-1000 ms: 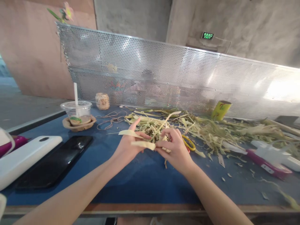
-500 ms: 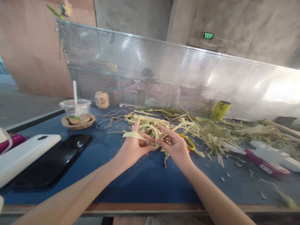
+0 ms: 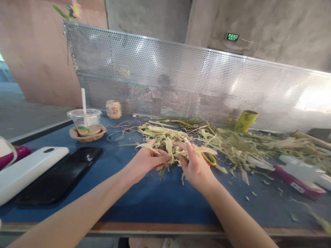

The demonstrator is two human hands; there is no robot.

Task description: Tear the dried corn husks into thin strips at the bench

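My left hand [image 3: 147,159] pinches a pale strip of dried corn husk [image 3: 169,148] between thumb and fingers, over the front of the husk pile. Close beside it, my right hand [image 3: 195,165] has its fingers bent around the other end of the husk strips, one of which sticks out past its fingertips to the right. A heap of shredded husk [image 3: 165,132] lies just behind both hands. Partly hidden by my right hand are the yellow handles of what look like scissors [image 3: 210,159].
On the left are a black phone [image 3: 62,175], a white power bank [image 3: 31,168] and a plastic cup [image 3: 85,120] with a straw. String [image 3: 122,131] lies near a small jar [image 3: 113,109]. To the right, more husks [image 3: 238,148], a yellow-green can [image 3: 245,121] and a purple-and-white tool [image 3: 297,179]. A perforated metal screen [image 3: 181,75] stands behind.
My left thumb has come down from pointing up and now presses on the husk. My right hand has turned, with a strip now sticking out to its right.
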